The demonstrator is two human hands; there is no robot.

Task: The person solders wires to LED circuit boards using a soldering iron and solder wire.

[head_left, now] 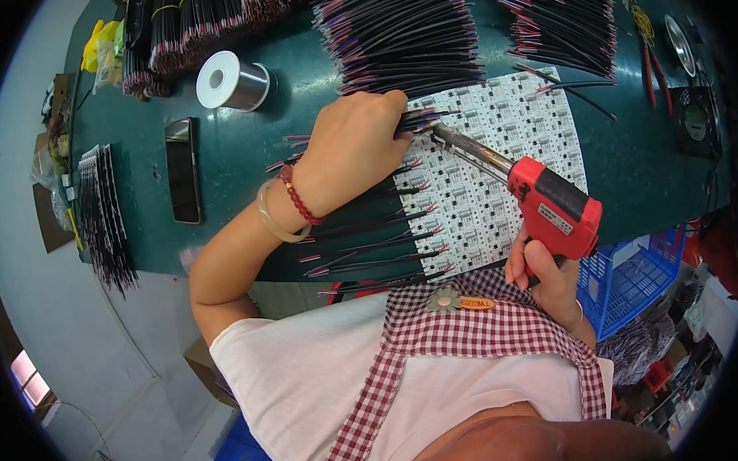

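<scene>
My left hand point(355, 140) is closed around black wires point(414, 122) with stripped, coloured ends, over the upper left part of a white circuit board panel point(487, 196). In my right hand point(544, 272) is a red and black soldering gun point(556, 210), gripped by its handle. Its metal tip points up and left and meets the panel area right beside the wire ends; whether it touches them I cannot tell. Several black wires point(362, 253) stick out from the panel's left edge, their inner ends lying on its pads.
Behind the panel lie piles of cut black wire point(406, 35), with another pile point(566, 24) to the right. A solder spool point(243, 81) and a phone point(183, 170) rest on the green table point(137, 109). Wired board strips point(103, 213) lie far left; a blue basket point(635, 281) stands right.
</scene>
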